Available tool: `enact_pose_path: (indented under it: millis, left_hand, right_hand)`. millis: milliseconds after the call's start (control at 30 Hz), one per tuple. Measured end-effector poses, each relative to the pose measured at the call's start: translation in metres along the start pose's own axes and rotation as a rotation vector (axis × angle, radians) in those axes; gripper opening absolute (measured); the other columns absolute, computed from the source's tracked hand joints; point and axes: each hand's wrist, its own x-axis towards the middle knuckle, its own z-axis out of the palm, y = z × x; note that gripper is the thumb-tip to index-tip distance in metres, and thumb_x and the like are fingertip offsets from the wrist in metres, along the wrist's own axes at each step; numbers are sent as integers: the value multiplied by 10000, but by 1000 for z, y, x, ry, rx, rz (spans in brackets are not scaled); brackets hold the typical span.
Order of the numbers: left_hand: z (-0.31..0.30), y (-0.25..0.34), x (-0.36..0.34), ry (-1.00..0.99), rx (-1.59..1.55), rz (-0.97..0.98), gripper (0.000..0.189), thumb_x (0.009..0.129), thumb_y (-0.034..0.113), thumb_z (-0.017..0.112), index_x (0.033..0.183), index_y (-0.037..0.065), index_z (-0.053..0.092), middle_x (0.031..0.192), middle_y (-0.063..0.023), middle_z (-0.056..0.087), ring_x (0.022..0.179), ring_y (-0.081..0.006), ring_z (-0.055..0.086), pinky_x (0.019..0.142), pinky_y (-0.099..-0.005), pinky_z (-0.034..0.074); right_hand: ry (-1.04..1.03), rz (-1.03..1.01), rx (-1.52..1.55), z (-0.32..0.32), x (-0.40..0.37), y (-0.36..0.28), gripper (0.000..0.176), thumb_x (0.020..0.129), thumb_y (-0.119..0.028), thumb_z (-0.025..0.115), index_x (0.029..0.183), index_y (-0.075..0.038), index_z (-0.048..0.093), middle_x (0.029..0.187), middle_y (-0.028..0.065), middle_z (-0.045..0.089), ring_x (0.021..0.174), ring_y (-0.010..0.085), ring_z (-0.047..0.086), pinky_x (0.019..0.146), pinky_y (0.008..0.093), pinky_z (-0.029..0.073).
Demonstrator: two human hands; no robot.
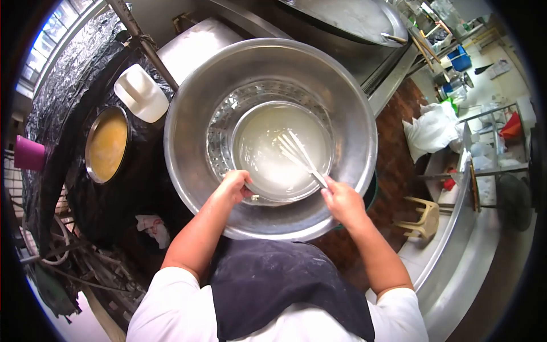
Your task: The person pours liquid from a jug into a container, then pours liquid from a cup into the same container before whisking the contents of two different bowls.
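My right hand (343, 200) is closed round the handle of a whisk (298, 151), whose pale tines dip into a cloudy whitish liquid (265, 145). That liquid fills a round metal bowl (234, 142). At the bowl's near left rim, my left hand (236, 186) has its fingers curled over the edge, gripping it. The bowl sits within a perforated metal strainer (217, 122), and both are inside a large, deep metal basin (191, 137). The bowl's underside is hidden.
To the left, a white plastic jug (141, 94) and a pan of yellow liquid (107, 145) stand on black plastic sheeting. A purple cup (29, 154) is at far left. Behind is a big wok (347, 20); a beige stool (423, 219) stands on the floor at right.
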Motion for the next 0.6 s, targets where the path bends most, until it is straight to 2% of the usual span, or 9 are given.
enact_pose_path:
  millis: [100,200,300,400,500,600]
  left_hand:
    - [-2,-2,4,-16,4,-10,325,696,-14,523,1009,-68,589,929,-174,640,788,-347,688,683,-494,617]
    - [-3,-2,3,-40,9,-7,291,716,-20,515,996,-61,583,890,-150,642,770,-327,690,673,-479,616]
    - [-1,-5,5,-26,-25,-30,304,718,-30,507,1012,-68,572,908,-159,639,775,-333,688,678,-484,618]
    - [3,-5,1,-37,-4,-19,326,715,-41,498,1034,-75,559,932,-166,632,791,-339,687,689,-496,620]
    - [2,-3,0,-45,4,-9,346,708,-25,507,1043,-83,568,943,-180,634,817,-357,680,700,-497,617]
    - [0,-4,4,-44,-5,-13,348,707,-28,501,1044,-90,566,950,-182,632,817,-355,681,700,-499,617]
  right_hand:
    - [-127,-80,31,-3,-17,-6,390,930,-290,569,1293,-154,607,931,177,681,899,366,658,785,465,520]
    - [-185,-58,-108,-48,-38,-6,394,914,-284,586,1286,-157,613,921,165,686,882,360,665,766,463,528]
    - [-82,17,-278,-52,-29,14,397,904,-288,593,1278,-160,619,925,152,694,854,354,672,745,468,536]
    - [44,-22,-107,-19,-9,11,392,909,-289,579,1274,-151,620,932,159,692,861,364,668,743,476,532]
    - [-143,-42,-63,-18,-17,-13,401,903,-284,578,1284,-164,613,949,177,689,908,370,660,788,481,523]
    - [-155,-67,-55,-42,-32,0,401,899,-275,583,1285,-176,618,978,184,690,936,356,661,806,474,521]
